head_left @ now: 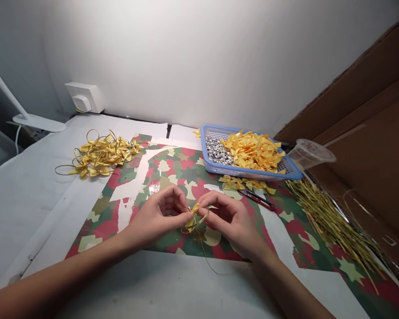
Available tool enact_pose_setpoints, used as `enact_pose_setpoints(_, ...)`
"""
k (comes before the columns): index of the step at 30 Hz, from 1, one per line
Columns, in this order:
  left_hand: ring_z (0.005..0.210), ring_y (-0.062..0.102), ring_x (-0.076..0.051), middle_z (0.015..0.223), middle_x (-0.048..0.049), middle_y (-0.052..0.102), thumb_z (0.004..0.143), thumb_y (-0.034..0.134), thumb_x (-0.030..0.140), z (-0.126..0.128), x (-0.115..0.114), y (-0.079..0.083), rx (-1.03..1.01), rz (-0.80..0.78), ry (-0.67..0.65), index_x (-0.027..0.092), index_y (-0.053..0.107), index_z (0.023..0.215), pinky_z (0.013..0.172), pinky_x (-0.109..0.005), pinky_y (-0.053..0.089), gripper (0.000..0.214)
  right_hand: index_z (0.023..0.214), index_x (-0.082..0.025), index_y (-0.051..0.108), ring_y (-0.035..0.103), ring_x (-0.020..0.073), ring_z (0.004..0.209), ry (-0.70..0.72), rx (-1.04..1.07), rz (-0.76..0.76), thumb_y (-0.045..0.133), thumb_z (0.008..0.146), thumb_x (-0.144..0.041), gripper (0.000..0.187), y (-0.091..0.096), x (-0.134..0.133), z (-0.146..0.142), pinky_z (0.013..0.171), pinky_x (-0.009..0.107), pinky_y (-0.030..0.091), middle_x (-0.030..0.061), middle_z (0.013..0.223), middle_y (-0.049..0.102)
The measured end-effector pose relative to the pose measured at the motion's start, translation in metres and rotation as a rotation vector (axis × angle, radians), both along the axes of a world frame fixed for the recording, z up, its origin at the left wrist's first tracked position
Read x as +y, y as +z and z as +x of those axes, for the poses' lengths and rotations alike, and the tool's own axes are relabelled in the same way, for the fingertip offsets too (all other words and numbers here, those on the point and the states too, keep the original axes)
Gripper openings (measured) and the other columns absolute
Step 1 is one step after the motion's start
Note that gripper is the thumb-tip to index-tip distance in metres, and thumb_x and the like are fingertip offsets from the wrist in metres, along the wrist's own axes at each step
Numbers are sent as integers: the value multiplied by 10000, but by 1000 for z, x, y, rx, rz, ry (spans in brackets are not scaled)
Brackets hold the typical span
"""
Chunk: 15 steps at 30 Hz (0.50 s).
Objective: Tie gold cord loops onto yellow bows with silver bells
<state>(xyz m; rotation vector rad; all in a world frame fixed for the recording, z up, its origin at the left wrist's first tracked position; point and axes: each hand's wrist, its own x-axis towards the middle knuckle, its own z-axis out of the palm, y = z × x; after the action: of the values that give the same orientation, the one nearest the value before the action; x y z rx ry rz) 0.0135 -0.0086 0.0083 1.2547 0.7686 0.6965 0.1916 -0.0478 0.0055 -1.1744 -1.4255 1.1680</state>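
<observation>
Between my two hands is a small yellow ribbon bow (194, 209) with a loop of gold cord, held over the patterned paper. My left hand (168, 208) pinches the bow's left side, where a tiny silver bell shows at the fingertips. From the right, my right hand (231, 217) pinches the bow and the gold cord loop (204, 218) between thumb and forefinger. A thin loose end of cord hangs down toward the table's front. The fingertips partly hide the knot.
A blue basket (252, 173) holds silver bells (217, 151) and yellow bows (254, 150). Looped bows (103, 155) are heaped at left. Loose bows (244, 183), a pair of tweezers or scissors (257, 199), gold cords (332, 226) and a clear plastic cup (310, 153) lie at right.
</observation>
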Motion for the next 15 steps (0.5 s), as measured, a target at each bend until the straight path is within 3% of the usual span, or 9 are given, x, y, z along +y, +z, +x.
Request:
enact_pose_setpoints(6, 609, 542, -75, 666, 46, 557, 763, 686, 201, -2, -1, 3, -3, -18, -24, 177, 515, 740, 578, -183, 459, 175, 699, -194, 599, 558, 150, 702, -43, -17, 22, 620, 788, -326, 161, 0, 0, -1, 551, 235, 450, 29, 746, 592)
enact_pose_setpoints(11, 591, 505, -63, 649, 53, 541, 743, 712, 230, -3, 6, 3, -13, -53, 42, 174, 514, 733, 542, -160, 412, 206, 822, -206, 588, 539, 123, 680, -86, -14, 15, 632, 794, -343, 147, 3, 0, 1, 514, 208, 433, 23, 851, 585)
enact_pose_setpoints(15, 580, 496, -56, 658, 68, 513, 692, 749, 233, -6, 13, -1, -54, -25, 134, 178, 505, 706, 540, -158, 410, 251, 999, -217, 576, 461, 81, 555, 61, -90, -114, 652, 786, -356, 265, 2, -2, -1, 470, 197, 383, 5, 845, 593)
